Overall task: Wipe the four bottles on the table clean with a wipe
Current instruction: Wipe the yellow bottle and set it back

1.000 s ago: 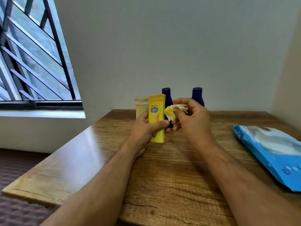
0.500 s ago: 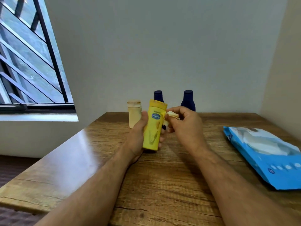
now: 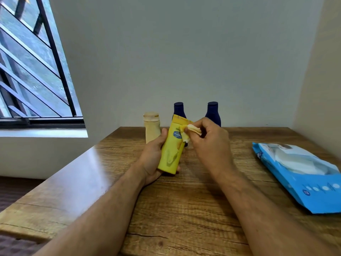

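My left hand (image 3: 154, 156) grips a yellow lotion bottle (image 3: 172, 146), lifted off the wooden table (image 3: 184, 209) and tilted with its cap end away from me. My right hand (image 3: 210, 143) pinches a crumpled white wipe (image 3: 191, 131) and presses it against the upper right side of the yellow bottle. Behind, near the wall, stand a beige bottle (image 3: 151, 129) at the left and two dark blue bottles (image 3: 178, 109) (image 3: 213, 112), the lower parts of both hidden by the yellow bottle and my right hand.
A blue pack of wipes (image 3: 302, 174) lies on the table's right side. A barred window (image 3: 35, 67) is at the left, and a plain wall rises right behind the bottles. The table's left edge drops to the floor.
The yellow bottle has been lifted off the table and tilted back in my left hand. My right hand has brought the wipe against its upper part.
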`<state>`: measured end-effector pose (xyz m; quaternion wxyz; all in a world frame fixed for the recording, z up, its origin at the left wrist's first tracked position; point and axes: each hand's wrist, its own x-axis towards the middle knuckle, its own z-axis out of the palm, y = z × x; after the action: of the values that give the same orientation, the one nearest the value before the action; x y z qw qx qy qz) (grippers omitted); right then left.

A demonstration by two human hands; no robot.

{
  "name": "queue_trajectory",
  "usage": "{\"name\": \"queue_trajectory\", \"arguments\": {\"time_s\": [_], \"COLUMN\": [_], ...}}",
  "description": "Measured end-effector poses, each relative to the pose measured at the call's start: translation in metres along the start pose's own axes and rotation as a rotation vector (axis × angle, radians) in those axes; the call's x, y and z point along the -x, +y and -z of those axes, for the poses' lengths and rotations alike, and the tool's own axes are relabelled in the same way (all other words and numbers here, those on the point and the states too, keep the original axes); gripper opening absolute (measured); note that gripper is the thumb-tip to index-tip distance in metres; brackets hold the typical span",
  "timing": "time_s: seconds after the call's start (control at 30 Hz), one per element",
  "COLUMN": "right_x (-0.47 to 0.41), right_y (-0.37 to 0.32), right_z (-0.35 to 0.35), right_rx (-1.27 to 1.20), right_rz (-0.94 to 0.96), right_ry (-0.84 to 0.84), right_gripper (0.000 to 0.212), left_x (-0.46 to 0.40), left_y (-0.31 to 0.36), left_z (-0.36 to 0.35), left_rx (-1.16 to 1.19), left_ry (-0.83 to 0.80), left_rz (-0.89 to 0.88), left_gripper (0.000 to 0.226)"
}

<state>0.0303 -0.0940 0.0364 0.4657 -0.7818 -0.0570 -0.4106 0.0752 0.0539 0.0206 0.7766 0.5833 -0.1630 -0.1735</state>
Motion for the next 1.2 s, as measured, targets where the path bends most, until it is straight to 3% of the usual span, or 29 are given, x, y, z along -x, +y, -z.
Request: {"name": "queue_trajectory", "arguments": {"time_s": [0.1,0.23,0.33,0.4,0.57,0.63,0.7,0.83,0.93,1.07,1.2], "right_x": [0.002,0.01,0.014,0.014,0.005,0.003,0.004,0.012,0.014,0.015,0.009], "right_y": [0.001,0.001,-0.004,-0.005,-0.005,-0.005,-0.003,-0.001,-0.004,-0.012,-0.013], "right_z": [-0.002,-0.009,-0.011,-0.011,-0.008,-0.005,-0.005,-0.01,-0.012,-0.008,-0.007], "right_rx": [0.012,0.132,0.141,0.113,0.023,-0.002,-0.005,0.096,0.113,0.004,-0.048], "right_rz": [0.0,-0.019,-0.013,0.006,-0.007,-0.013,-0.023,-0.023,0.015,0.043,0.039], "right_ry": [-0.077,-0.476,-0.614,-0.559,-0.152,-0.076,-0.149,-0.491,-0.55,-0.417,-0.13], "right_gripper": [0.007,0.007,0.007,0.007,0.014,0.015,0.012,0.013,0.016,0.011,0.006], "left_x": [-0.001,-0.005,-0.006,-0.005,-0.001,-0.001,-0.001,0.001,0.002,0.006,0.004], "left_y": [0.0,0.001,0.003,0.002,-0.002,-0.002,-0.002,0.001,0.002,-0.001,-0.002], "left_z": [0.001,0.003,0.003,0.001,-0.002,-0.002,-0.001,0.002,0.005,0.004,0.004], "left_rx": [0.039,0.219,0.265,0.243,0.102,0.08,0.089,0.17,0.18,0.15,0.098], "left_ry": [0.011,0.121,0.172,0.141,0.009,0.012,0.007,0.036,0.054,0.023,0.013], "left_rz": [-0.015,-0.025,-0.025,0.001,0.022,0.01,0.0,-0.006,-0.042,-0.026,-0.037], "left_gripper": [0.061,0.065,0.063,0.062,0.053,0.052,0.053,0.056,0.053,0.057,0.046]}}
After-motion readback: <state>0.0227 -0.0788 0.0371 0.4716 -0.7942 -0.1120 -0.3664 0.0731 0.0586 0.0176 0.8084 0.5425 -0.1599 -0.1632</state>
